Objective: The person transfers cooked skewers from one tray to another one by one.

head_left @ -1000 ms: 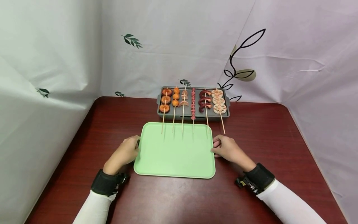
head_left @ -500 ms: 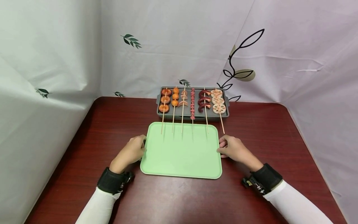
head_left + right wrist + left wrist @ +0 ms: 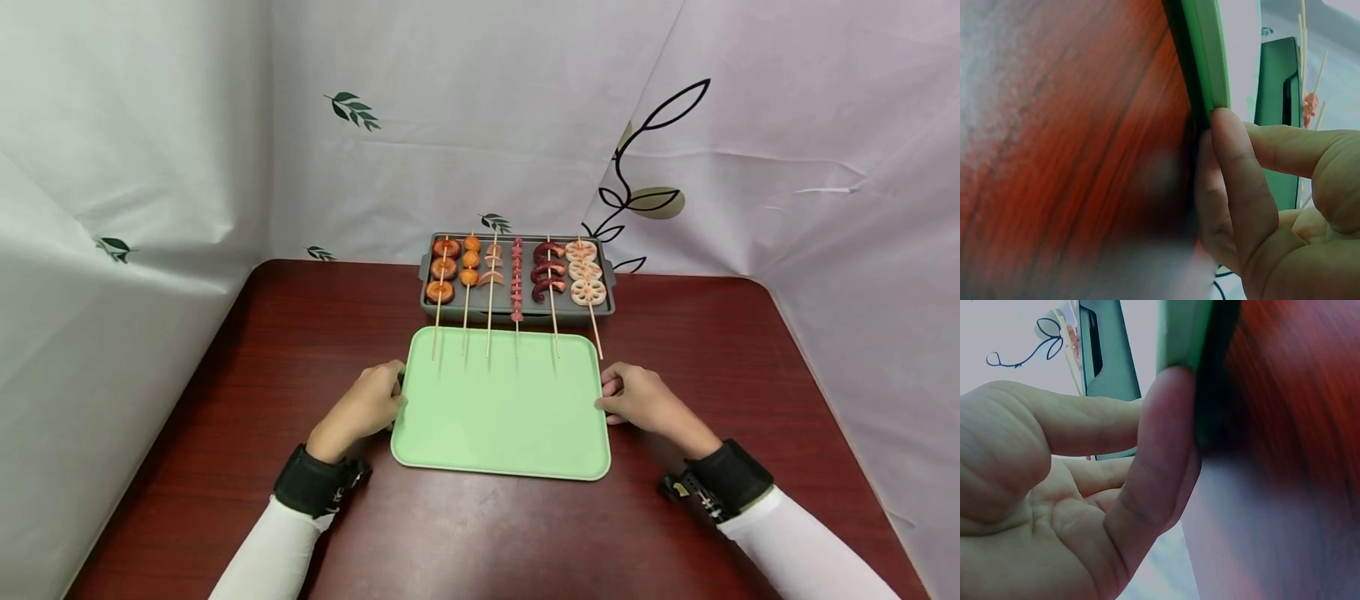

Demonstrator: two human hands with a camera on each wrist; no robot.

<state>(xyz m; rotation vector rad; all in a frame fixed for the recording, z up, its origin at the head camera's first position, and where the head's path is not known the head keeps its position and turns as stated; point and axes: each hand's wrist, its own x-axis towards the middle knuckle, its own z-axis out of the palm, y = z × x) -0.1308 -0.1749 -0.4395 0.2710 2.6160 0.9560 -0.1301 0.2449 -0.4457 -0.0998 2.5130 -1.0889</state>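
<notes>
A light green rectangular tray (image 3: 502, 417) lies low over the table in the head view, its far edge just in front of a grey grill pan (image 3: 577, 315). My left hand (image 3: 365, 403) grips the tray's left edge. On the opposite side, my right hand (image 3: 639, 400) pinches the right edge between thumb and fingers. In the left wrist view a fingertip (image 3: 1169, 394) presses the side of the tray's rim. Fingers (image 3: 1235, 162) hold the rim in the right wrist view too. Nothing lies on the tray's surface; the skewer sticks overhang its far part.
Several food skewers lie side by side across the pan, among them orange balls (image 3: 470, 259), dark red tentacle pieces (image 3: 549, 271) and lotus root slices (image 3: 587, 291). Their sticks point toward me. A patterned white cloth (image 3: 480, 108) hangs behind the dark red table (image 3: 712, 350).
Both hands have slid the green tray to the right, less in the last half second than before. The grill pan and skewers stay in place.
</notes>
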